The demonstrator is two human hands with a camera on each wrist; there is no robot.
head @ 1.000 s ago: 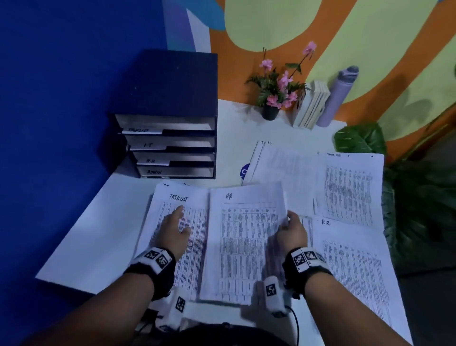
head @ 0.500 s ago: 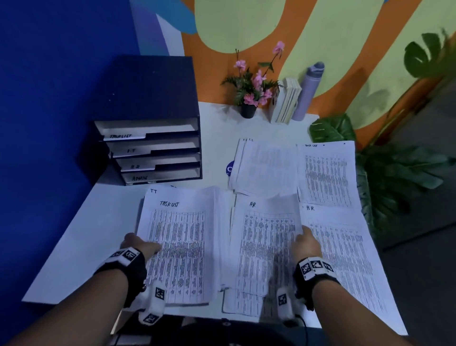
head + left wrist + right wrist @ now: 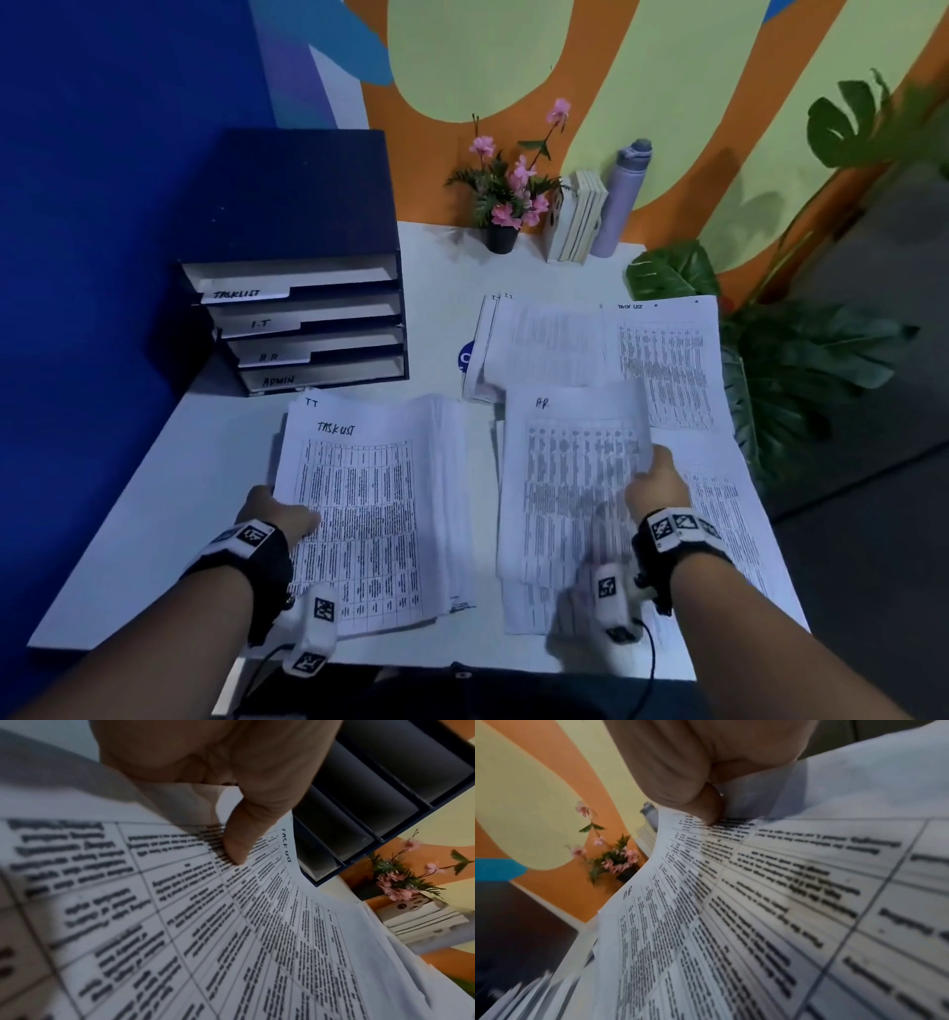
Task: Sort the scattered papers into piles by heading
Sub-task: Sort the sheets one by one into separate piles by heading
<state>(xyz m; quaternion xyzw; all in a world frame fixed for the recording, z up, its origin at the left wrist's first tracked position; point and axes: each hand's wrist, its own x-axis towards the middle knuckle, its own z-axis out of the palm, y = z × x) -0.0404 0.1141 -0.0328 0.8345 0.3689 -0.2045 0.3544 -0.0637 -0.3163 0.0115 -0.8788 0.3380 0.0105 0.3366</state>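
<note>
**Both hands pinching sheets**

While the left hand (image 3: 280,514) pinches the TASKLIST stack (image 3: 369,514) at its left edge, the right hand (image 3: 657,488) grips the HR sheet (image 3: 570,488) by its right edge — lifted, curling. Bare bench (image 3: 154,539) left; more papers (image 3: 662,354) crowd right.

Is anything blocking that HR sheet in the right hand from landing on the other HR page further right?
Nothing visible does. The right hand pinches the HR sheet directly beside the HR page.

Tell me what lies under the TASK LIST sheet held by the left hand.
Under the TASK LIST sheet a sheet headed TT peeks out, with more page edges; their headings are covered.
</note>
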